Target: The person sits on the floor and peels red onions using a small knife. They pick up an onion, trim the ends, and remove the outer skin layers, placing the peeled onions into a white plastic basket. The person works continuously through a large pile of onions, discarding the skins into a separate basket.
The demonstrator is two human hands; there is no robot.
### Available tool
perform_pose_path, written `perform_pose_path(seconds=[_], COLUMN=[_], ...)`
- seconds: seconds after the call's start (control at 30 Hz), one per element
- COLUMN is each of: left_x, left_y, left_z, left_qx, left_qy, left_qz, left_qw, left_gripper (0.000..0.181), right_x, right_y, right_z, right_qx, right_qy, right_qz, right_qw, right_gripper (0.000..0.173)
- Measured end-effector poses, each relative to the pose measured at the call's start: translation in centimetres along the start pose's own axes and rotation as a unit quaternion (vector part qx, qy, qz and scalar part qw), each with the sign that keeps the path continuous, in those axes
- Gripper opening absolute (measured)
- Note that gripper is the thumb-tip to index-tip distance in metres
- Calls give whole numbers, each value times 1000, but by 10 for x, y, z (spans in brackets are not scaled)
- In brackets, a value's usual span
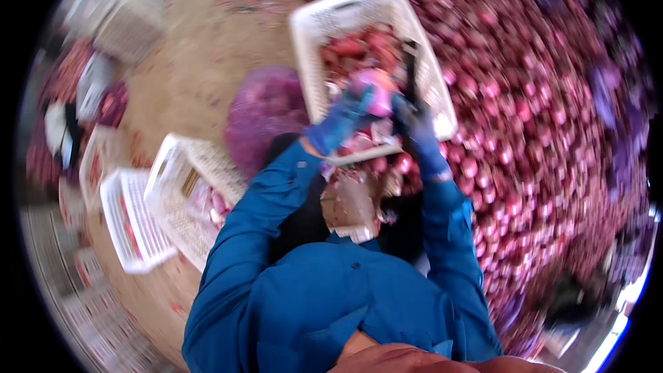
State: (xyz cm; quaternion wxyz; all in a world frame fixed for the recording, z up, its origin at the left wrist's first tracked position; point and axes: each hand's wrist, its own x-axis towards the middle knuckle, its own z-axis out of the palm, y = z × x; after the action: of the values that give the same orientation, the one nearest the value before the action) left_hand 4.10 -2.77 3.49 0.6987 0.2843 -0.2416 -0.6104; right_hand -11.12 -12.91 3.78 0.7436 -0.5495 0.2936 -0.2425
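My left hand (339, 116), in a blue glove, grips a peeled-looking pink onion (382, 97) above a white plastic crate (437, 98). Close beside the onion, my gloved right hand (418, 127) is closed around a dark, long tool (409, 70). Blur hides what kind of tool it is, and whether it touches the onion. Reddish onion skins (357, 47) fill the far part of the crate. Paler pieces lie at its near end, partly hidden behind my hands.
A large heap of red onions (497, 93) spreads along the right. A purple mesh sack (264, 114) stands left of the crate. Another white crate (168, 233) holds a few pink onions. A slatted white basket (137, 223) and stacked crates (132, 23) are farther left.
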Motion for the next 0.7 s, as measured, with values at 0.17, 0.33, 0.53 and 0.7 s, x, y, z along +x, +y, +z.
perform_pose_path(seconds=[0.17, 0.33, 0.53, 0.7], left_x=[9, 6, 5, 8], left_y=[20, 17, 17, 10], left_z=[7, 0, -11, 2], left_qx=[48, 115, 104, 175], left_qy=[82, 142, 157, 158], left_qz=[14, 34, 35, 55], left_qw=[995, 983, 981, 970], left_gripper=[69, 70, 69, 67], right_x=[1, -9, -13, -3], right_y=[-37, -26, -27, -23], right_z=[20, 9, 18, 20], right_qx=[-239, -492, -545, -577], right_qy=[36, 85, 42, 61], right_qz=[-128, -194, -111, -114], right_qw=[962, 845, 830, 807], right_gripper=[45, 29, 23, 21])
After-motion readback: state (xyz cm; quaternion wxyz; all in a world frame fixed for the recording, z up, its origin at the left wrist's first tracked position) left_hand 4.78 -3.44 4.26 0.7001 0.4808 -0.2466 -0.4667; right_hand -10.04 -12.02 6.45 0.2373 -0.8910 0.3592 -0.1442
